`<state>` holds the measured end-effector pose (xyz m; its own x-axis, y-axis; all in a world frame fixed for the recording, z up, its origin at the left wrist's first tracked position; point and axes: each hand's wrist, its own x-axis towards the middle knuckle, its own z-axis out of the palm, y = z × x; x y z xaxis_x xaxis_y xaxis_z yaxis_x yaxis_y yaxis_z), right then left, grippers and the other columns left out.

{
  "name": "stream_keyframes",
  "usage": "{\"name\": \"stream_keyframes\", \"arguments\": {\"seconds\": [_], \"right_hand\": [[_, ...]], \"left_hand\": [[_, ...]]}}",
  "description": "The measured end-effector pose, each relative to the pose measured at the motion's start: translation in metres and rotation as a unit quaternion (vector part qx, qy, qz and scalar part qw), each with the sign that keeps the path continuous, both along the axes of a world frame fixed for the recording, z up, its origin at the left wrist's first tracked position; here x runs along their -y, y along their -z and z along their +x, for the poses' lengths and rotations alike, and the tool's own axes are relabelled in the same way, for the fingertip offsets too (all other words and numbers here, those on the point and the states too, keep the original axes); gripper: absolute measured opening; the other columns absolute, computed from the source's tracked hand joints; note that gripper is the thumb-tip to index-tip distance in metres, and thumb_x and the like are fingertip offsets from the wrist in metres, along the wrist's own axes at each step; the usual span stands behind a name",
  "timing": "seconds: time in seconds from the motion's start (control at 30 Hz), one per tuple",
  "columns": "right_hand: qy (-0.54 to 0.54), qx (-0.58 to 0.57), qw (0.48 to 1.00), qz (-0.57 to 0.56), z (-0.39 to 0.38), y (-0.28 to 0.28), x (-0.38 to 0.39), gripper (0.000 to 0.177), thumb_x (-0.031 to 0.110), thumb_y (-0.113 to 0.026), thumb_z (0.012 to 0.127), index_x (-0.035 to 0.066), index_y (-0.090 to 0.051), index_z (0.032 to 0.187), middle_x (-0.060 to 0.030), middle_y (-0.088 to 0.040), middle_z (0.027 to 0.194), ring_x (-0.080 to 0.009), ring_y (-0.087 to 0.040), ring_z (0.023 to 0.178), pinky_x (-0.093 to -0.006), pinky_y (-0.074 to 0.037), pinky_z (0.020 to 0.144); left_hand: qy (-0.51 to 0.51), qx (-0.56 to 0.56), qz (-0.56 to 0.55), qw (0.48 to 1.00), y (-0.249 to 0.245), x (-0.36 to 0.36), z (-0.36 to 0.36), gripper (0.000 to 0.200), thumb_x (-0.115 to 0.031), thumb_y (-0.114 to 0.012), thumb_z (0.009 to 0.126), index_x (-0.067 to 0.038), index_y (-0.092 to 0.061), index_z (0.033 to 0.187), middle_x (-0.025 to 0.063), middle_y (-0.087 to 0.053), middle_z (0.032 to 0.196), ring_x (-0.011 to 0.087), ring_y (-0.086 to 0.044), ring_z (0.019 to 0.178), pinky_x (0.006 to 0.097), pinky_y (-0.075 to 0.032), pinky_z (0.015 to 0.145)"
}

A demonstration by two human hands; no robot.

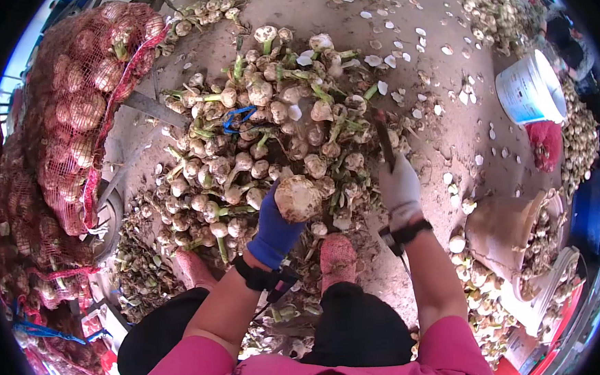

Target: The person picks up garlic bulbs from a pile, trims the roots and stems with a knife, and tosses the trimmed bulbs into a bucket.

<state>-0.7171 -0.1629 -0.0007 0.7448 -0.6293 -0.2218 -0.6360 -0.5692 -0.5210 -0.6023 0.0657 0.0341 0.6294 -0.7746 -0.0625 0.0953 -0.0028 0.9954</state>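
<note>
Far left: one full red mesh sack of pinkish bulbs (81, 98) leans at the upper edge. More red netting is stacked below it, but I cannot count those sacks.
Heap: a heap of pale bulbs with green stalks (268, 121) covers the grey concrete floor (448, 130) ahead of the seated person. There are far too many to count. One loop of blue cord (237, 116) lies on top of it.
Left arm: bare, with a black strap at the wrist, it reaches forward and up over the knees.
Left hand (275, 223): in a blue glove, its fingers are wrapped round one pale, earth-dusted round bulb (298, 198), held just above the near edge of the heap.
Feet: two pink boots (336, 257) are planted at the foot of the heap, one under each arm.
Right arm: bare and also strapped in black at the wrist, it is raised nearly straight ahead.
Right hand (400, 188): in a white glove, it is closed round the handle of one dark narrow blade (383, 138), which points away over the heap, just beside the held bulb.
Right side: one white plastic bucket (531, 91) stands on its own, and nearer in there is one tan open container (501, 223) holding trimmed bulbs.
</note>
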Motion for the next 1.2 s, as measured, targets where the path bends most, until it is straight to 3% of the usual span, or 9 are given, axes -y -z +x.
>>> {"name": "stream_keyframes", "arguments": {"seconds": [0.2, 0.3, 0.33, 0.43, 0.57, 0.7, 0.9, 1.1, 1.2], "right_hand": [[-0.114, 0.222, 0.896, 0.368, -0.022, 0.026, -0.092, 0.025, 0.017, -0.053, 0.09, 0.003, -0.06, 0.11, -0.0203, -0.065, 0.096, -0.0346, -0.063, 0.089, -0.0423, -0.051, 0.078], [0.059, 0.223, 0.788, 0.571, -0.016, -0.004, -0.083, 0.021, 0.014, -0.054, 0.09, 0.003, -0.06, 0.106, -0.0134, -0.062, 0.088, -0.0241, -0.062, 0.081, -0.0358, -0.05, 0.07], [0.218, 0.173, 0.69, 0.669, -0.009, -0.053, -0.067, 0.018, 0.013, -0.054, 0.09, 0.003, -0.06, 0.104, -0.0112, -0.061, 0.085, -0.0187, -0.061, 0.076, -0.033, -0.049, 0.066], [0.139, 0.201, 0.863, 0.442, 0.02, -0.087, -0.059, 0.012, 0.009, -0.053, 0.094, 0.001, -0.059, 0.099, -0.0024, -0.062, 0.083, -0.01, -0.058, 0.076, -0.027, -0.047, 0.066], [-0.022, 0.336, 0.941, -0.022, 0.017, -0.123, -0.064, 0.017, 0.01, -0.05, 0.09, 0.002, -0.059, 0.102, -0.0158, -0.061, 0.08, -0.0294, -0.062, 0.072, -0.0386, -0.049, 0.065], [0.061, 0.002, 0.966, 0.249, -0.028, -0.057, -0.057, 0.017, 0.012, -0.055, 0.089, 0.004, -0.062, 0.102, -0.0199, -0.065, 0.085, -0.0348, -0.064, 0.08, -0.0447, -0.049, 0.07], [0.244, 0.302, 0.907, 0.163, -0.046, -0.099, 0.005, 0.015, 0.013, -0.053, 0.093, 0.002, -0.061, 0.101, 0.0019, -0.056, 0.072, -0.0057, -0.048, 0.057, -0.0227, -0.036, 0.049], [0.278, 0.213, 0.899, 0.263, -0.031, -0.078, 0.01, 0.016, 0.015, -0.056, 0.092, 0.002, -0.059, 0.1, 0.0004, -0.054, 0.068, -0.0083, -0.047, 0.054, -0.0254, -0.039, 0.05], [0.273, 0.244, 0.854, 0.369, -0.018, -0.064, -0.027, 0.02, 0.018, -0.057, 0.092, 0.001, -0.06, 0.101, -0.004, -0.059, 0.07, -0.0122, -0.057, 0.058, -0.0257, -0.045, 0.054]], "left_hand": [[-0.026, -0.153, -0.173, 0.973, 0.013, 0.016, -0.024, 0.051, -0.001, -0.06, 0.09, -0.005, -0.039, 0.137, 0.0102, -0.052, 0.13, 0.0217, -0.055, 0.116, 0.0347, -0.048, 0.097], [0.007, 0.141, -0.06, 0.988, -0.024, 0.005, -0.026, 0.061, -0.004, -0.066, 0.088, -0.006, -0.034, 0.14, 0.0114, -0.048, 0.133, 0.0226, -0.053, 0.117, 0.0343, -0.048, 0.097], [0.001, 0.022, -0.064, 0.998, -0.008, -0.005, -0.025, 0.065, -0.003, -0.067, 0.086, -0.006, -0.031, 0.141, 0.0113, -0.047, 0.132, 0.0222, -0.054, 0.116, 0.0342, -0.048, 0.095], [-0.05, -0.173, -0.097, 0.979, -0.016, -0.009, -0.019, 0.066, 0.0, -0.065, 0.086, -0.009, -0.029, 0.141, 0.0099, -0.048, 0.129, 0.0202, -0.056, 0.112, 0.0332, -0.05, 0.092], [-0.164, -0.353, -0.127, 0.912, -0.057, 0.017, -0.013, 0.055, 0.0, -0.06, 0.089, -0.016, -0.036, 0.136, 0.0053, -0.054, 0.118, 0.0179, -0.058, 0.108, 0.0324, -0.05, 0.092], [-0.142, -0.331, -0.115, 0.926, -0.048, 0.022, -0.01, 0.04, -0.012, -0.059, 0.094, -0.015, -0.043, 0.13, 0.0038, -0.057, 0.112, 0.0168, -0.059, 0.106, 0.0337, -0.049, 0.096], [0.271, 0.191, 0.022, 0.943, 0.021, 0.049, -0.027, 0.029, -0.023, -0.051, 0.098, -0.009, -0.052, 0.123, 0.007, -0.062, 0.102, 0.0188, -0.062, 0.099, 0.0353, -0.048, 0.094], [0.046, 0.471, 0.377, 0.796, 0.019, 0.104, 0.152, 0.032, -0.023, -0.061, 0.092, -0.006, -0.056, 0.118, 0.0121, -0.064, 0.102, 0.0224, -0.064, 0.092, 0.0351, -0.051, 0.084], [0.028, 0.314, 0.26, 0.913, 0.017, 0.091, 0.178, 0.034, -0.024, -0.066, 0.088, -0.004, -0.058, 0.115, 0.0147, -0.066, 0.102, 0.0243, -0.065, 0.089, 0.035, -0.053, 0.079]]}}
